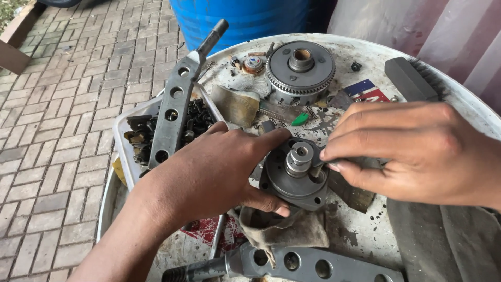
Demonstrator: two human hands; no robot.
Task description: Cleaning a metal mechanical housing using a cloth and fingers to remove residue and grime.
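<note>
My left hand (219, 172) fingers clench the round grey metal hub (295, 180) from nine o'clock, steadying it on the dirty white drum top (365, 230) — right hand (412, 151) fingertips pinch at its rim from three o'clock; toothed grey gear (300, 70) lies at twelve.

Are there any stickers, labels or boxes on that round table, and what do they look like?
Sticker: flat on the table top, just above the right hand; blue, red and white, partly worn.
Printed patch: on the table below the left hand, half under a dirty rag; red and white.
Plastic tray: at the table's left edge; white, rectangular, holding dark bolts.
No screens or signs show.
</note>
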